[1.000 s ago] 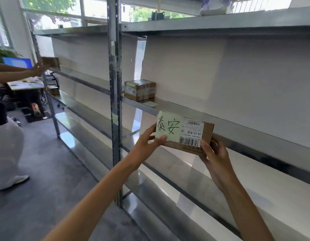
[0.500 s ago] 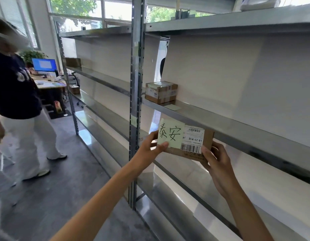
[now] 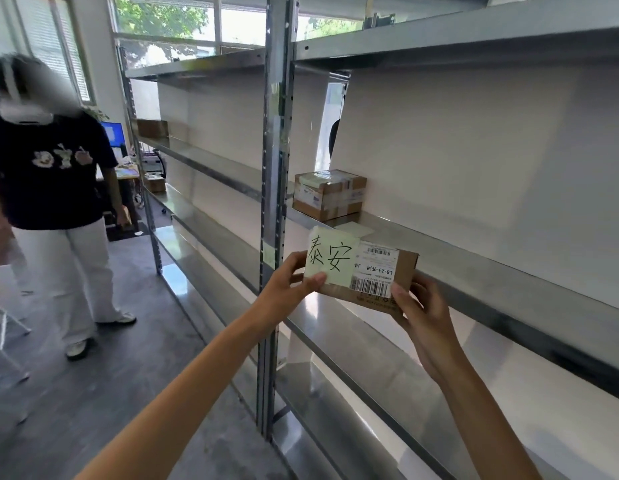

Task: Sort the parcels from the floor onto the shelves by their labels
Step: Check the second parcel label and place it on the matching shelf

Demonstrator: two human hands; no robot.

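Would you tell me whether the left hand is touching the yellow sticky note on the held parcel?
Touching. The head view shows the left hand's thumb pressed on the yellow sticky note's lower corner.

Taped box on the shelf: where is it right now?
Head view, centre: the taped box sits on the middle shelf, just right of the upright post, above and behind the parcel held in both hands.

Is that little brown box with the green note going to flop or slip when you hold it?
The parcel looks stiff: its cardboard edges stay straight. It's probably light, since the left hand and right hand pinch only its ends. The green note may peel loose.
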